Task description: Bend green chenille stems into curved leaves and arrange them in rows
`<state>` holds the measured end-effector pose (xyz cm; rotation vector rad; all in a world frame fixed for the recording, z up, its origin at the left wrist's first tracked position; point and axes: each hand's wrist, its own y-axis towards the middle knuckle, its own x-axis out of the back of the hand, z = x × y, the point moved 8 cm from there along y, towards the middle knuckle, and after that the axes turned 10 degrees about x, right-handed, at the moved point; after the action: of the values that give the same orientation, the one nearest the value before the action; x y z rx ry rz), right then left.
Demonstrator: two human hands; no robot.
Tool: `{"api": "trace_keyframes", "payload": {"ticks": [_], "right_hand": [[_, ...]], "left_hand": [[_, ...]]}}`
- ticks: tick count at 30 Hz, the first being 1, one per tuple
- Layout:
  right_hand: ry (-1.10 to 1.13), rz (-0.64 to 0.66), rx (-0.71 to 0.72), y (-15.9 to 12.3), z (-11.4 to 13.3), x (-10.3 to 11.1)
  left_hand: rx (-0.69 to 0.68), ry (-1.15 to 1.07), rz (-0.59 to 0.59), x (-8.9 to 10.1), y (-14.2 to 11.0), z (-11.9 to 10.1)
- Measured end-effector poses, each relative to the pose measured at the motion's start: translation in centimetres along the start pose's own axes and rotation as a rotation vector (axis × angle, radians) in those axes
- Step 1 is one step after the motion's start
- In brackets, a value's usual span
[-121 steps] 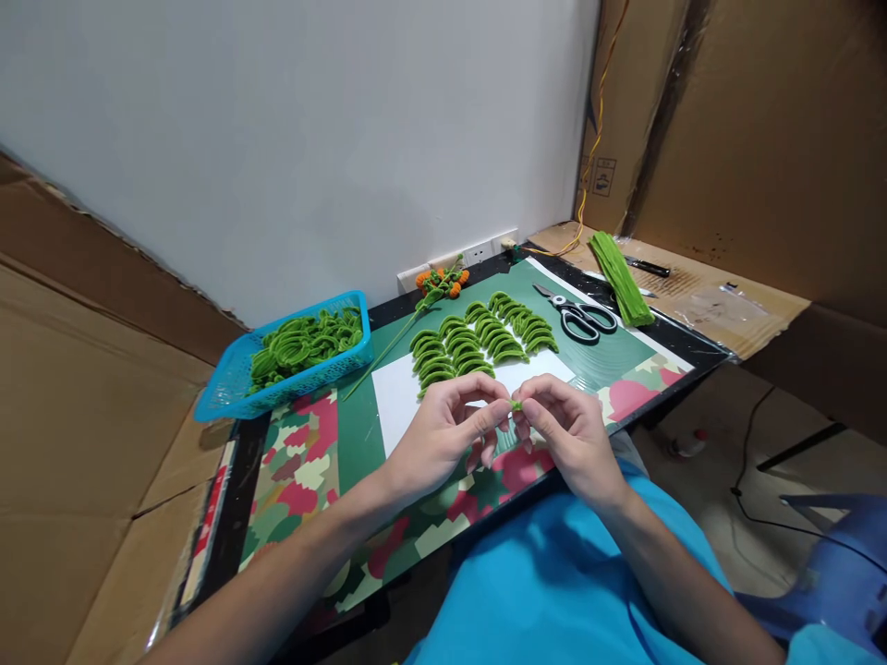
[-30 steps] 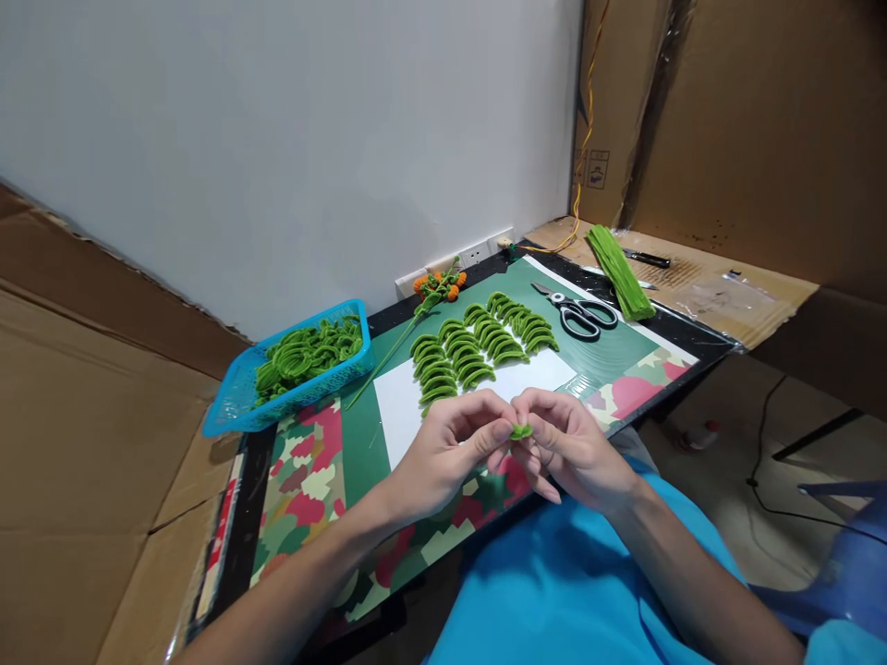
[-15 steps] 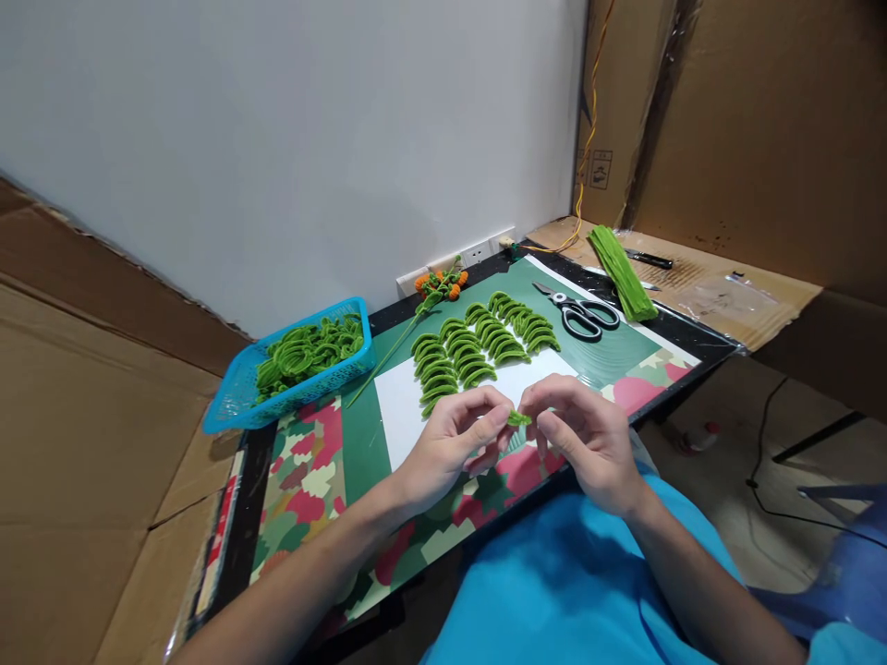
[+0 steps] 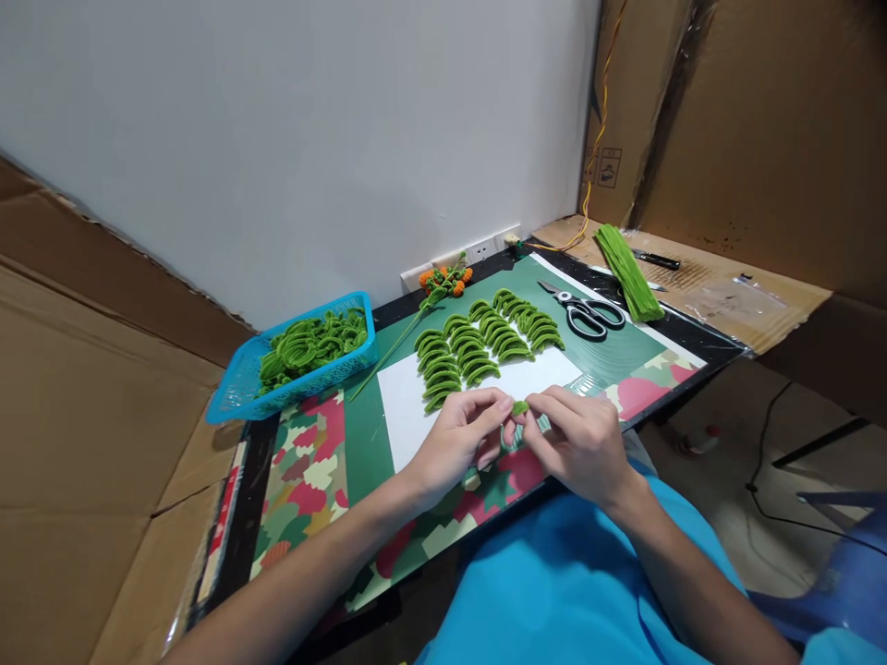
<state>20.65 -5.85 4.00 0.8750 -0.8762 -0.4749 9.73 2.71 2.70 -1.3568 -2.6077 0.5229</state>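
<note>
Between my two hands is a short green pipe-cleaner piece point(image 4: 519, 407), mostly covered by fingers. My left hand point(image 4: 463, 434) pinches its left end between thumb and forefinger. On the other end, the thumb and fingertips of my right hand point(image 4: 582, 441) close in a pinch. Just beyond them, curved green pipe-cleaner leaves point(image 4: 474, 352) lie in neat columns on a white paper sheet point(image 4: 402, 420). Left of the sheet stands a blue plastic basket point(image 4: 232, 399) holding a heap of looped green pipe cleaners point(image 4: 311, 346).
Scissors point(image 4: 589, 314) with black handles lie right of the leaves, beside a bundle of straight green pipe cleaners point(image 4: 627, 272). A craft stem with orange blossoms point(image 4: 443, 282) rests near the wall sockets point(image 4: 481, 251). A black-handled knife point(image 4: 657, 259) is on the cardboard point(image 4: 776, 309).
My right hand has turned over and come in closer, its fingertips now pinching the green piece. My left hand keeps its pinch. The view has shifted slightly.
</note>
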Motion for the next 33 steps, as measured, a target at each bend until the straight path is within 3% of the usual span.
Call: {"api": "trace_keyframes", "payload": {"ticks": [14,28,33], "right_hand": [[0.193,0.157,-0.176,-1.2,-2.4,-1.8],[0.405,0.199,-0.371,-0.2,-3.3,-2.3],[0.412,0.214,-0.314,-0.1,-2.8,-2.5]], "left_hand": [[0.031,-0.129,0.008,0.4,1.9,2.8],[-0.056,0.079,-0.061,0.4,1.5,1.9],[-0.077,0.102,-0.127,0.6,1.4,1.9]]}}
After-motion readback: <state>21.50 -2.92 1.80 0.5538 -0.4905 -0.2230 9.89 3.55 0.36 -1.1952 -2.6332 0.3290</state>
